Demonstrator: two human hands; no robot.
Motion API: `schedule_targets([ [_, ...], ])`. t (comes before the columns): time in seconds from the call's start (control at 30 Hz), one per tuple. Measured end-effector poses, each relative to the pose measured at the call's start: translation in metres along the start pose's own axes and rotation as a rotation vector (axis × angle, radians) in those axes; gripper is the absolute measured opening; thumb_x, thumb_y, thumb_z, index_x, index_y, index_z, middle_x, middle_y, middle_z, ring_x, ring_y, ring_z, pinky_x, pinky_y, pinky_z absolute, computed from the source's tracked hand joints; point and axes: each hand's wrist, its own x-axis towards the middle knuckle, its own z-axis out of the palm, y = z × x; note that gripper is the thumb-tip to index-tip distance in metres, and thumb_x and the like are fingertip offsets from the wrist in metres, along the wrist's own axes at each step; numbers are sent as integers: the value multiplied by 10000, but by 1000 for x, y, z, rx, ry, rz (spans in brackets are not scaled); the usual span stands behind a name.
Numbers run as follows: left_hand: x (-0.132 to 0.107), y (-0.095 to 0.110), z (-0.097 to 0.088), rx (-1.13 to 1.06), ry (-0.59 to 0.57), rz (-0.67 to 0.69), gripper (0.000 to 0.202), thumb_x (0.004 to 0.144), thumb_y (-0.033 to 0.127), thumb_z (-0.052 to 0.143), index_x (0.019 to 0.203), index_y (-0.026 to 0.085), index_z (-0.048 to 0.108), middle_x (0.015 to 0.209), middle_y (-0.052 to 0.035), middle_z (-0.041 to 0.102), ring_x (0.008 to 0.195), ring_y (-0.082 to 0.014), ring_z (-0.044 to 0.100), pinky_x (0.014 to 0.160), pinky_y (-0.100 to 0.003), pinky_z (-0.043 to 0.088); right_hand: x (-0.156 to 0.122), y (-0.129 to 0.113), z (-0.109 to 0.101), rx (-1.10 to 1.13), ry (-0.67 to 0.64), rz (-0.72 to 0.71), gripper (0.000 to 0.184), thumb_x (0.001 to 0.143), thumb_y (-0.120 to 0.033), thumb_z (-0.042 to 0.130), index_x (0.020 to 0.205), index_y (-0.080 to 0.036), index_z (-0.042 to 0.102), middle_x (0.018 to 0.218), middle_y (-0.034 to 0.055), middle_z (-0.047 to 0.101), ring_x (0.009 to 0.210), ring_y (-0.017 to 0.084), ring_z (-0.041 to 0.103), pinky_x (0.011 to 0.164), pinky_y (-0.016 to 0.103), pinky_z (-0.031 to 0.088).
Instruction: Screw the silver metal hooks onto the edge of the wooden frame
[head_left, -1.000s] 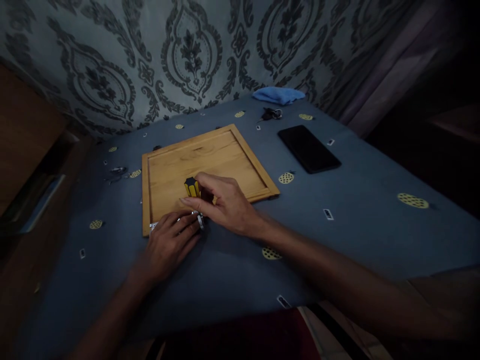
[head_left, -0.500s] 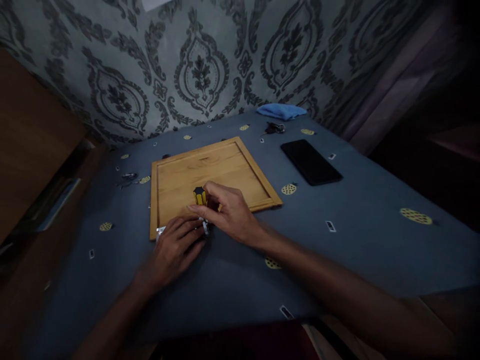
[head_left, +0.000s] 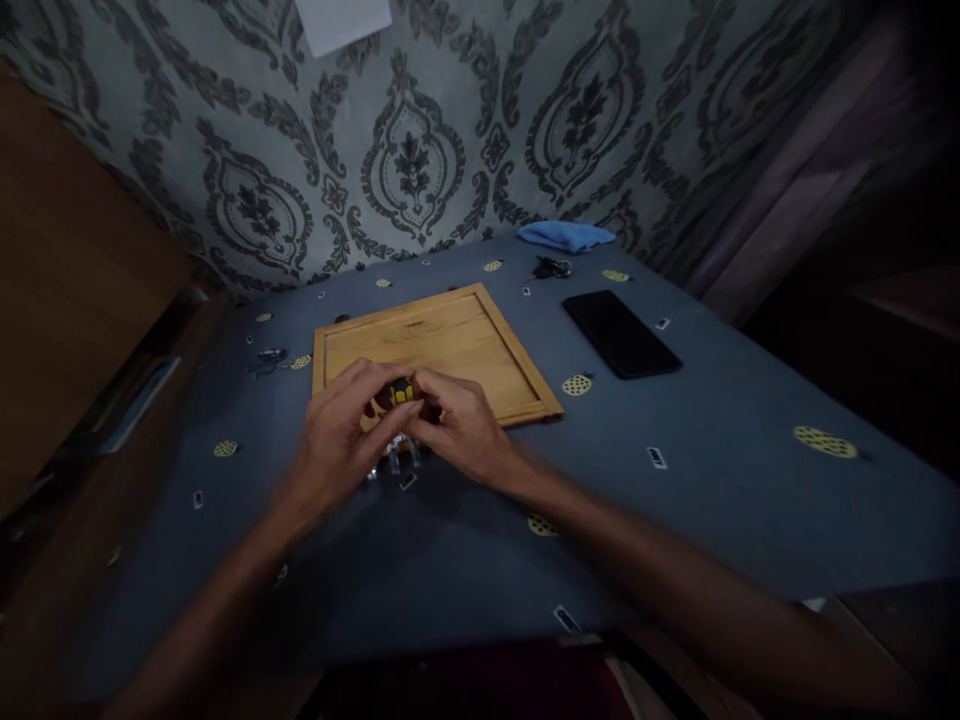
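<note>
A yellow-and-black screwdriver [head_left: 403, 391] stands upright near the front edge of a wooden panel [head_left: 420, 345], its handle end toward me. My right hand [head_left: 465, 425] is closed around the handle from the right. From the left, my left hand [head_left: 341, 425] grips the same handle with its thumb and fingers. Below the handle a shiny metal hinge [head_left: 403, 455] sticks out past the panel's front edge. The screwdriver's shaft and tip are hidden by my hands. Another bit of bright metal [head_left: 372, 473] shows under my left hand.
A black phone [head_left: 621, 334] lies right of the panel. Behind it are a small dark item with a ring [head_left: 551, 268] and a blue cloth [head_left: 566, 236] by the patterned wall. Small metal pieces [head_left: 268, 360] lie at the left. A wooden cabinet [head_left: 67, 240] borders the table's left side.
My left hand has lifted from the panel's front edge and the metal there, and now holds the screwdriver handle beside my right hand. The view has tilted up slightly.
</note>
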Motion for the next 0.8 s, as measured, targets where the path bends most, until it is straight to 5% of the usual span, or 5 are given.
schedule_targets([
  [0.2, -1, -3, -1, -32, -25, -47, 121, 953, 282, 670, 1012, 177, 680, 906, -31, 721, 753, -129, 664, 669, -216, 515, -22, 7, -18, -180, -155, 49, 150, 940, -321, 648, 938, -171, 636, 831, 8, 668, 688, 143, 618, 677, 291, 471],
  [0.3, -3, -2, -1, -63, -18, -106, 145, 959, 268, 657, 1076, 184, 677, 937, -23, 738, 775, -125, 685, 698, -208, 524, -44, 22, -25, -309, -212, -99, 146, 972, -285, 611, 977, -165, 693, 985, 89, 738, 947, 221, 689, 856, 393, 541],
  [0.43, -4, 0, 0, -31, -14, -94, 212, 971, 237, 636, 1176, 195, 676, 1008, -31, 749, 829, -129, 693, 741, -215, 530, -61, 32, -27, -370, -334, -275, 197, 982, -233, 593, 1115, -158, 717, 1228, 134, 729, 1183, 257, 651, 1015, 488, 518],
  [0.57, -3, 3, -1, -49, -41, -121, 203, 981, 229, 614, 1170, 195, 680, 997, -43, 748, 890, -157, 694, 812, -260, 540, -59, 31, -26, -437, -422, -294, 227, 976, -195, 592, 1153, -147, 727, 1257, 143, 729, 1264, 267, 609, 1098, 509, 465],
  [0.8, -2, 11, 15, -508, 29, -425, 125, 1012, 246, 552, 1020, 214, 673, 917, -35, 660, 910, -172, 645, 808, -285, 532, -59, 35, -25, -473, -410, -331, 255, 993, -170, 550, 1175, -174, 728, 1249, 120, 742, 1232, 263, 623, 1042, 508, 493],
])
